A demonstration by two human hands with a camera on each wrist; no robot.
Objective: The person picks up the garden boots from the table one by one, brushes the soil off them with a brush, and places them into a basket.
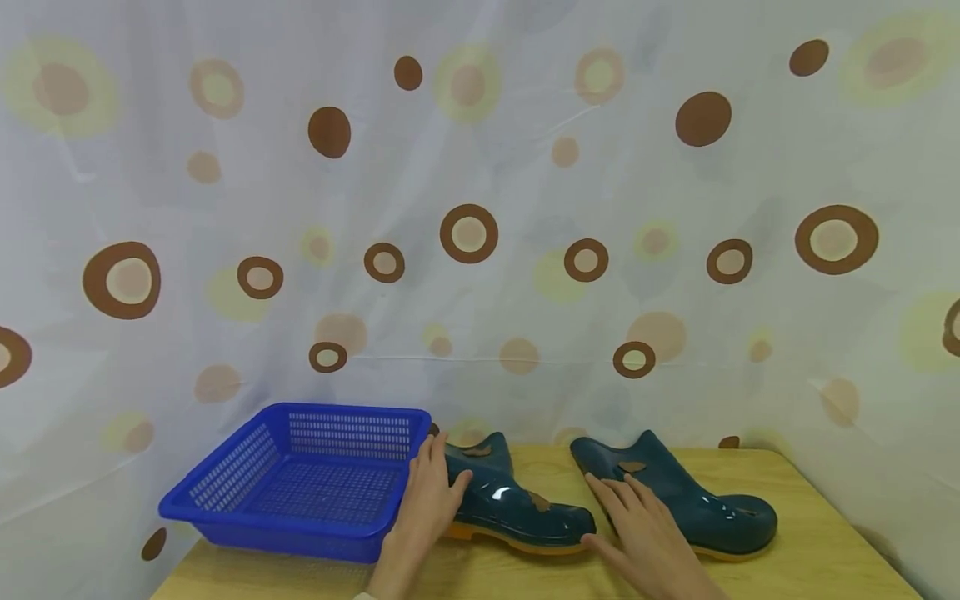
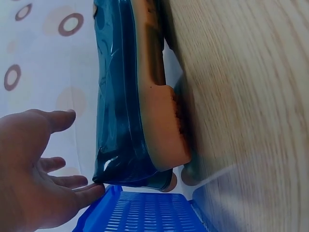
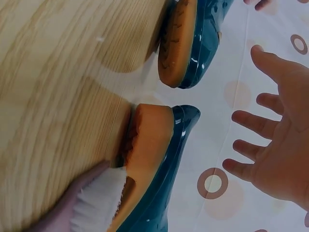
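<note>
Two dark teal boots with orange soles, the left boot [image 1: 510, 500] and the right boot [image 1: 675, 500], stand on the table with toes to the right and brown patches on them. My left hand [image 1: 425, 500] is at the left boot's heel end, beside the basket; in the left wrist view its fingers [image 2: 72, 183] are spread, one fingertip at the heel, contact unclear. My right hand [image 1: 645, 542] hovers between the left boot's toe and the right boot's heel. In the right wrist view the hand [image 3: 280, 125] has spread fingers and holds nothing.
A blue plastic basket [image 1: 281, 527] stands on the left of the wooden table [image 1: 817, 533]. A brush with white bristles [image 3: 99, 203] shows low in the right wrist view, near the right boot. A patterned curtain [image 1: 510, 183] hangs behind.
</note>
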